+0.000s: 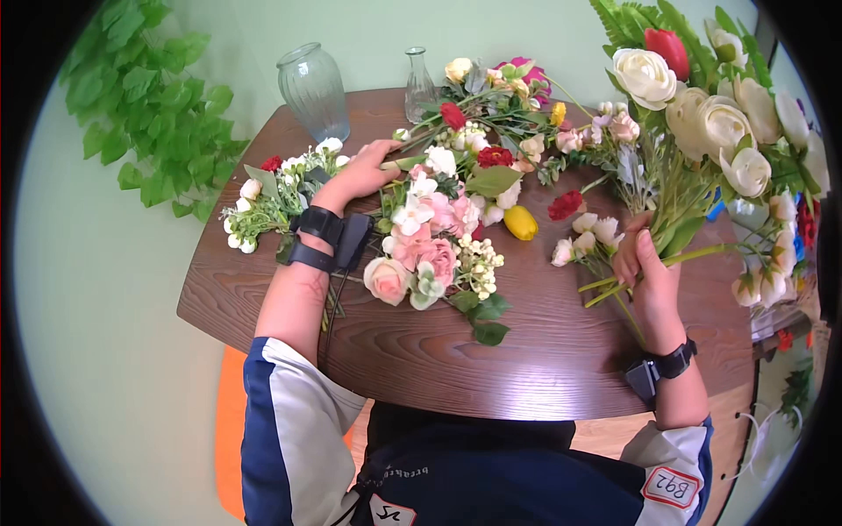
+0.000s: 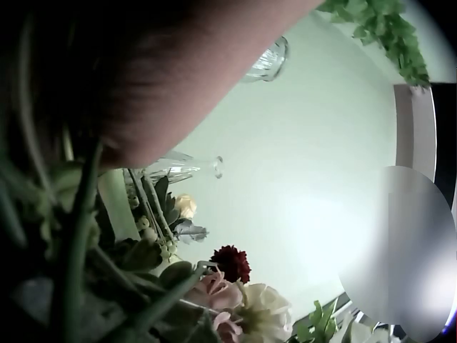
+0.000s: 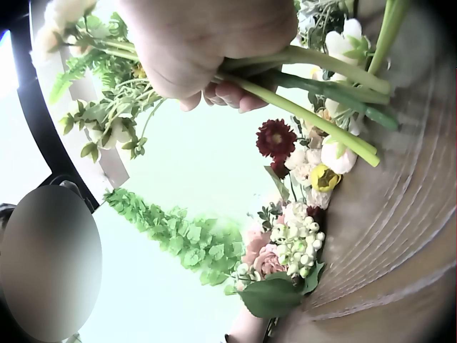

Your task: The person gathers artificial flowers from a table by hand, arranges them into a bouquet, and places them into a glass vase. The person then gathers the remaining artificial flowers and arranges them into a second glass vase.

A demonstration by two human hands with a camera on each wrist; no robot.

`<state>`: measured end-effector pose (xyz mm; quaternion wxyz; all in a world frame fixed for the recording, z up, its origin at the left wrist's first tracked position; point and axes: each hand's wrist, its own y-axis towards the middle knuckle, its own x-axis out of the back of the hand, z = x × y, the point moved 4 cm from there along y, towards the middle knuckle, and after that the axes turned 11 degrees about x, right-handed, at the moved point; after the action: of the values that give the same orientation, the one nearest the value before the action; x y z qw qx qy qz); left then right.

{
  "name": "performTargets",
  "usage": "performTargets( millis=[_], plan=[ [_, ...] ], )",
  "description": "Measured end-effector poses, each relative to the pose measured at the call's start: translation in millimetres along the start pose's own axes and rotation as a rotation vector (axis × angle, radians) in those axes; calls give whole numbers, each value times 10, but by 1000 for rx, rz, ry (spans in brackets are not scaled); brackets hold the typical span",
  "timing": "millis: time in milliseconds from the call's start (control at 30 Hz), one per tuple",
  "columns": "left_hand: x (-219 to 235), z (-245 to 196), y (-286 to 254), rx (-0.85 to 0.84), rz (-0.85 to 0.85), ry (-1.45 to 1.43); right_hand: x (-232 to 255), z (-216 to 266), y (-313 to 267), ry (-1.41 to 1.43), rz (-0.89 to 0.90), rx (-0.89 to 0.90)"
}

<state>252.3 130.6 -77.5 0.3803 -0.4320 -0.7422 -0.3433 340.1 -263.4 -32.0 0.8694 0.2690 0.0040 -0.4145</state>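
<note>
My right hand (image 1: 653, 276) grips a bouquet by its green stems (image 3: 321, 118), whose cut ends stick out below the fist. White ranunculus (image 1: 645, 79), a red tulip (image 1: 667, 54) and fern leaves (image 1: 618, 22) fan out above it. On the far side of the flower pile, my left hand (image 1: 360, 171) reaches in among stems, its thumb and fingers around a light green stem (image 1: 405, 163); I cannot tell whether they pinch it. Just right of it lie a white flower (image 1: 440, 160) and pink roses (image 1: 387, 280). In the left wrist view the fingers are mostly hidden in shadow.
A wide glass vase (image 1: 313, 92) and a narrow glass bottle (image 1: 419, 88) stand at the table's back. White flowers (image 1: 250, 210) lie at left, a yellow tulip (image 1: 521, 223) mid-table, white buds (image 1: 583, 241) near the right hand. Ivy (image 1: 149, 96) hangs on the wall.
</note>
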Motion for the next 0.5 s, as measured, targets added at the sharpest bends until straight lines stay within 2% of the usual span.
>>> performTargets(
  millis=[100, 200, 233, 333, 367, 433, 500],
  plan=[
    [74, -48, 4, 57, 78, -136, -2, 19, 17, -40, 2, 14],
    [118, -50, 21, 109, -76, -139, -4, 5, 14, -39, 3, 6],
    [135, -30, 32, 110, -76, -140, -4, 8, 16, -44, 5, 8],
    [355, -113, -2, 36, -351, -131, -12, 24, 6, -44, 7, 19],
    [374, -129, 6, 30, -349, -132, -9, 19, -4, -36, 4, 17],
    [514, -245, -47, -146, -702, -17, 4, 14, -11, -34, 2, 12],
    [609, -426, -81, -199, -743, -31, 24, 12, -4, -31, -2, 9]
  ],
)
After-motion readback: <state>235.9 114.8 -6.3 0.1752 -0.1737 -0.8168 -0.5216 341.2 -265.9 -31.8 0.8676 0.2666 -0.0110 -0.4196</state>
